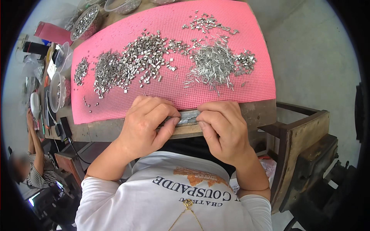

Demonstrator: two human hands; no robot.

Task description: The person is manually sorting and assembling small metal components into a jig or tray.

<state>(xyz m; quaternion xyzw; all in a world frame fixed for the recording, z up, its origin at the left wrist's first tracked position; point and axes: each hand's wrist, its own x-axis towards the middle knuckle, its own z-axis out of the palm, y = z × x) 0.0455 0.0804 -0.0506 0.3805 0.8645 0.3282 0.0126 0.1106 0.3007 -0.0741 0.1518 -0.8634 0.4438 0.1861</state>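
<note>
My strip (188, 118) looks like shiny grey metal; my pins (214, 63) and blocks (144, 54), glossy metal. The mat (135, 103) is textured and dull, my desk (103, 132) matt wood, my shirt (142, 192) soft cloth.

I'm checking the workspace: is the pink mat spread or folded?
Spread: the pink mat lies open across the table, with piles of small metal pieces on it.

We note bright, diffuse light across the pink mat (250, 38), source unclear, glints off the metal strip (189, 118) below it, softer detail left of it, its edges bowed, black fisheye rim beyond.
</note>
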